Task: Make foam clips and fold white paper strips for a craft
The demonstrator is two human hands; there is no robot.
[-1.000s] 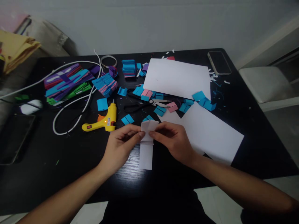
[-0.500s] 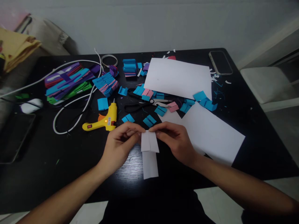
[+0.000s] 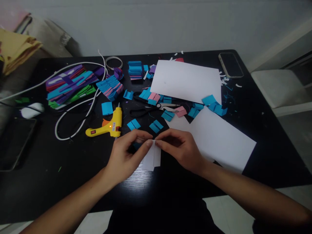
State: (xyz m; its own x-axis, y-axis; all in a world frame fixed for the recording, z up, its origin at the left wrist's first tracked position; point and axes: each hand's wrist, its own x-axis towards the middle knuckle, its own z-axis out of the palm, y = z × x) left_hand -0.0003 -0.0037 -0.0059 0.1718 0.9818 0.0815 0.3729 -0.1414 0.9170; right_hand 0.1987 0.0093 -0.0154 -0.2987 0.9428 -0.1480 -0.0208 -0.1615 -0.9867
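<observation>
A folded strip of white paper (image 3: 151,158) hangs between my two hands, over the near part of the black table. My left hand (image 3: 128,152) pinches its top edge between thumb and fingers. From the other side, my right hand (image 3: 183,148) pinches the same edge, its fingertips close to the left ones. Just beyond my hands lie two small folded blue papers (image 3: 156,126). To the left of them rests a yellow hot glue gun (image 3: 114,125) with a small orange light glowing on it.
Black-handled scissors (image 3: 142,112) lie among blue and pink folded pieces. White sheets (image 3: 223,139) cover the right side, with a phone (image 3: 231,65) at the far right corner. Bundled coloured strips (image 3: 73,83) and a looped white cable (image 3: 56,126) occupy the left.
The white strip has been folded over lengthwise and now looks narrower and shorter. My left thumb has come across onto its top edge, close to my right fingertips.
</observation>
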